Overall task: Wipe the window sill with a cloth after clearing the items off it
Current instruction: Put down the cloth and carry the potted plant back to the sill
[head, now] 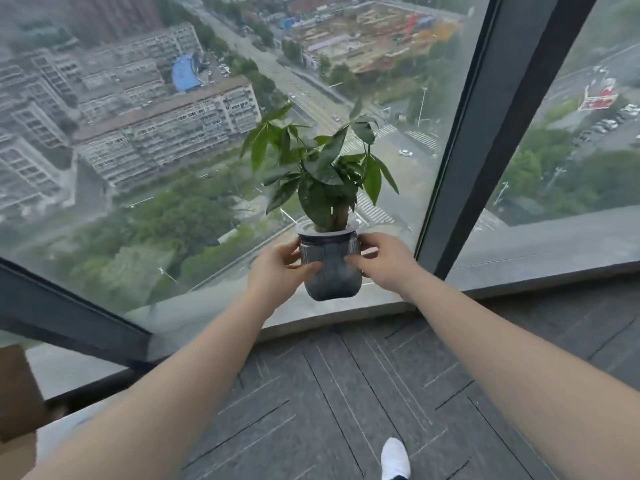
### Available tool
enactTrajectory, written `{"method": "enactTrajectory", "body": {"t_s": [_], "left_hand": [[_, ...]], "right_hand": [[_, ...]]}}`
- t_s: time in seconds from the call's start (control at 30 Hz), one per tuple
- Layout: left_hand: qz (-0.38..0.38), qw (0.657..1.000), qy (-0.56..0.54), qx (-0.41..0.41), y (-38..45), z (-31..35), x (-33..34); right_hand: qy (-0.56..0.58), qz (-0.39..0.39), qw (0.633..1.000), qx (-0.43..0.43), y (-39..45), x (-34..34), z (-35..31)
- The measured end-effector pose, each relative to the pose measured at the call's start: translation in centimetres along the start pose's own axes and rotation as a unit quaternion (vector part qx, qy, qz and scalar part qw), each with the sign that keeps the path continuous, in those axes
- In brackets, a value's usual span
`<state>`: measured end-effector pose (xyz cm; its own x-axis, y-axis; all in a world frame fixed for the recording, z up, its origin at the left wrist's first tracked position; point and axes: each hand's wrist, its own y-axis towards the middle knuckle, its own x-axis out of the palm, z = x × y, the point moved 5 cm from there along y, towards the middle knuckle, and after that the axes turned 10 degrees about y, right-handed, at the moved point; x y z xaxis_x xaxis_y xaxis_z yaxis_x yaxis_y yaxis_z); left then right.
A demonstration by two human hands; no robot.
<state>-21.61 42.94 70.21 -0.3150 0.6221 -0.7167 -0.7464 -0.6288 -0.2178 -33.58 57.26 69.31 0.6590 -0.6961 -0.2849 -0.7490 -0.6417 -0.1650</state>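
The window sill runs along the glass at twelve o'clock from my feet, and I judge it can't be wiped until it is cleared. The potted plant sits on or just above it; I cannot tell which. My left hand clasps the pot at nine o'clock, my right hand at three, steadying it. The pot holds a leafy green plant.

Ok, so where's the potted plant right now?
In the head view, the potted plant is centre frame at the window sill, held between left hand and right hand, left of the dark window post.
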Motion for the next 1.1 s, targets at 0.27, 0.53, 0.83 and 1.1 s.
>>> {"method": "enactTrajectory", "body": {"t_s": [0.27,0.53,0.83,1.1], "left_hand": [[-0.015,0.997,-0.068,-0.021,11.4,-5.0,6.8],[-0.037,0.997,-0.061,-0.036,21.1,-15.7,18.5],[-0.031,0.997,-0.068,0.0,29.8,-29.4,33.3],[-0.046,0.996,-0.068,0.037,34.6,-38.2,42.4]], "right_hand": [[-0.006,-0.013,1.0,0.026,10.6,1.3,7.4],[-0.013,0.012,0.999,0.05,18.7,6.0,23.3],[-0.028,0.029,0.998,0.045,25.7,12.1,42.7],[-0.056,0.055,0.997,0.028,29.9,16.5,54.8]]}}
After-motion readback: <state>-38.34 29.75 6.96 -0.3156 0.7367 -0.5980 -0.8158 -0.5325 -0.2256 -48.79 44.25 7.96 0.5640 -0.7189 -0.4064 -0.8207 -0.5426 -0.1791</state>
